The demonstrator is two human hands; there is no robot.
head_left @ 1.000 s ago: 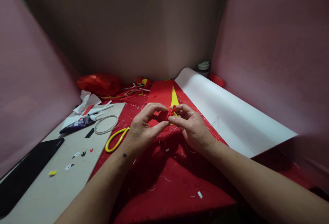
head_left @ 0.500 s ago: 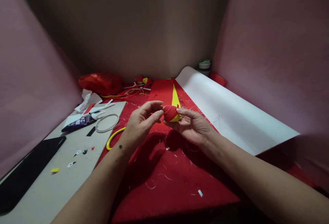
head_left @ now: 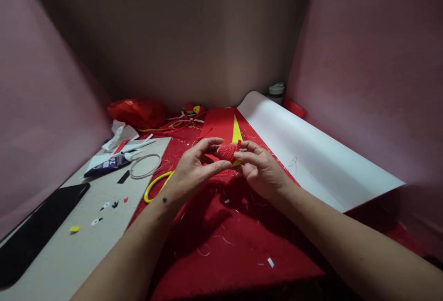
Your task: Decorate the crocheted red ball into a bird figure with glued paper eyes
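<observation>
Between both hands, above the red cloth, is a small red and yellow rounded piece [head_left: 227,153] with a finely ridged, grid-like surface; I cannot tell its exact kind. My left hand [head_left: 194,164] grips its left side, thumb below and fingers above. The thumb and fingers of my right hand [head_left: 258,165] pinch its right edge, near the yellow part. A short ridged red strip [head_left: 238,146] stands up at that edge. Behind the hands lie a red sheet [head_left: 218,123] and a yellow sheet [head_left: 236,131], partly covered by the fingers.
At left, a grey board [head_left: 114,227] carries a glue tube [head_left: 107,165], a pale ring [head_left: 145,166], small paper cut-outs [head_left: 97,221] and a black phone-like slab [head_left: 41,232]. Yellow scissor-like handles [head_left: 157,185] lie beside it. A large white sheet [head_left: 311,153] curls at right.
My left hand has closed in on the rounded piece, its thumb now underneath. The piece has turned, and its ridged red strip now shows upright by my right fingers.
</observation>
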